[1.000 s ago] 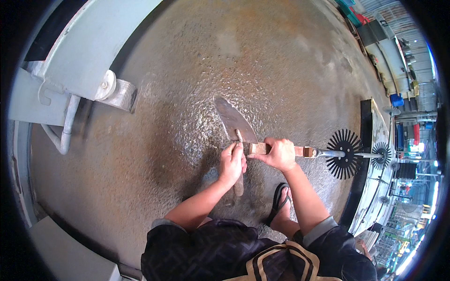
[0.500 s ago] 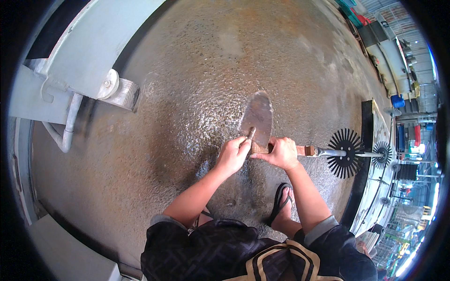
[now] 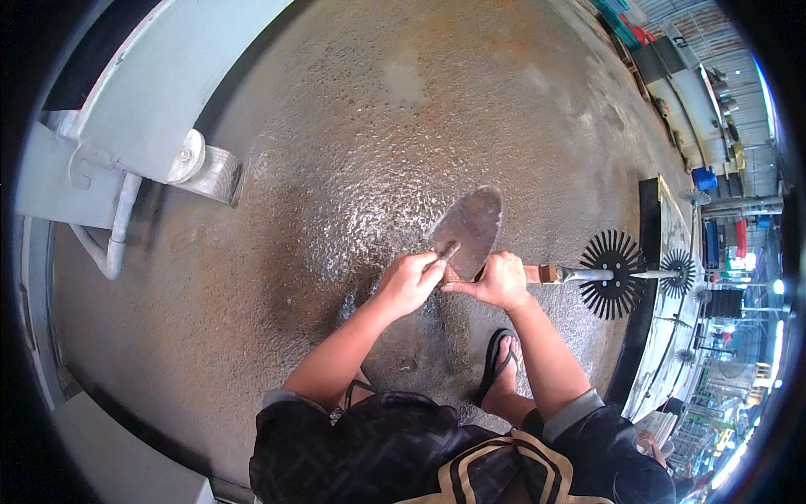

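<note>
Both my hands are together in front of me over a wet floor. A flat, worn metal blade with a rounded tip, like a trowel (image 3: 475, 220), points away from me, tilted to the right. My right hand (image 3: 502, 281) is closed at the blade's base, thumb stretched left along a brownish part there. My left hand (image 3: 409, 284) pinches a short, thin rod (image 3: 452, 249) that lies against the blade's lower face. A reddish-brown bar (image 3: 541, 274) shows just right of my right hand; whether it joins the trowel is hidden.
A metal shaft carries black toothed discs (image 3: 613, 275) close to my right hand, beside a pale bench (image 3: 661, 307). A grey machine frame with a white roller (image 3: 189, 156) stands at left. My sandalled foot (image 3: 501, 367) is on the wet, rough floor (image 3: 336, 126).
The blade has swung, its tip moving right and toward me. My hands stay close together with the same grip; the whole view has shifted slightly.
</note>
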Action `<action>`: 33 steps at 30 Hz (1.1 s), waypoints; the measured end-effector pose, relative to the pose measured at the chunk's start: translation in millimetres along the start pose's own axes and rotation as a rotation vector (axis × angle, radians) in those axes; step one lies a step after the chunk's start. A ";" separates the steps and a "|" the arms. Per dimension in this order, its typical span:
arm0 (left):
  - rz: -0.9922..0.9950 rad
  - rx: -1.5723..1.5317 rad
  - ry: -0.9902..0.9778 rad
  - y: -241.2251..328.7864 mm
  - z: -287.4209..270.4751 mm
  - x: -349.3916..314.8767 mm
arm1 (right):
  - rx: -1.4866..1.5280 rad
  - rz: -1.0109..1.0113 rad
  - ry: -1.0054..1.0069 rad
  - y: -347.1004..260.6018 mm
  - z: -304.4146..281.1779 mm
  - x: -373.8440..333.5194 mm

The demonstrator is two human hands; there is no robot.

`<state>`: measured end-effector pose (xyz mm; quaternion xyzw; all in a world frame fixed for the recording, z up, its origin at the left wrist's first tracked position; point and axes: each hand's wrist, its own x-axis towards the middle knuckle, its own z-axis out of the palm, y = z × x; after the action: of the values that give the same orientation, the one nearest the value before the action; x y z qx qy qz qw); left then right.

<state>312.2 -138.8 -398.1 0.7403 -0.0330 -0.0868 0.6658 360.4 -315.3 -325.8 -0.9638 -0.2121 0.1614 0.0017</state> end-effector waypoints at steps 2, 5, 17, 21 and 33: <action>-0.054 -0.095 0.013 -8.7 -3.4 -3.9 | 0.030 -0.006 0.013 -1.3 -2.0 0.3; -0.126 -0.106 -0.023 -4.5 -5.8 -6.8 | 0.048 0.004 0.047 2.0 3.5 1.5; -0.050 -0.236 -0.055 -16.3 -8.5 -0.7 | 0.057 0.007 0.096 4.8 -3.4 5.9; -0.256 -0.597 -0.120 -6.2 -13.3 -0.2 | 0.048 -0.006 0.108 1.9 -8.2 9.2; -0.245 -0.833 0.002 -2.5 13.7 2.3 | 0.048 -0.041 0.189 1.3 -2.7 4.7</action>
<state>311.9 -152.3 -402.1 0.4067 0.0937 -0.1704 0.8926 365.8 -314.5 -324.8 -0.9699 -0.2267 0.0749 0.0482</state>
